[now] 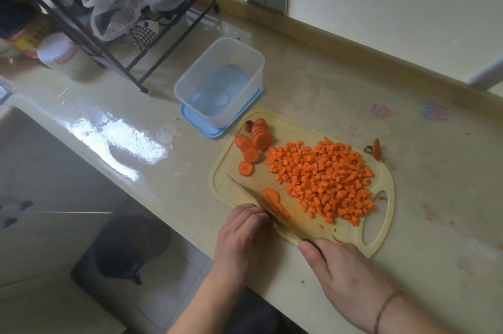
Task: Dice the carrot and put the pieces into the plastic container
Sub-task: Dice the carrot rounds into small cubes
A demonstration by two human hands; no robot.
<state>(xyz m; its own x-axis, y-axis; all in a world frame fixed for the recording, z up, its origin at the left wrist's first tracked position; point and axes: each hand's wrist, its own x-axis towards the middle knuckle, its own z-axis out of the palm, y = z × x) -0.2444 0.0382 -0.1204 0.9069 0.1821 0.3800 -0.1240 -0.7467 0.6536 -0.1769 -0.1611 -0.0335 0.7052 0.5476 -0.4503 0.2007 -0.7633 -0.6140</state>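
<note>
My right hand (345, 271) grips the knife (261, 205) by its handle, thumb along the top; the blade lies across the near corner of the cutting board (294, 126). My left hand (242, 235) is curled at the blade's left side, fingertips bent under and pinning a few carrot slices (272, 200) that are being cut into strips. To do this well, I judge: keep the knuckles against the flat of the blade and the fingertips tucked back, rock the tip down first, make even parallel cuts, then turn the strips and cross-cut to match the size of the diced carrot pile (324, 178) covering the middle and right of the board. More uncut carrot rounds (254, 143) wait at the board's far left corner, some stacked on edge, some lying flat. A carrot end (377, 149) lies off the board on the counter (353, 83). The clear plastic container (220, 80) stands just beyond the board's far edge, sitting on its blue lid (201, 126); it holds no carrot yet, only the blue showing through its bottom.
</note>
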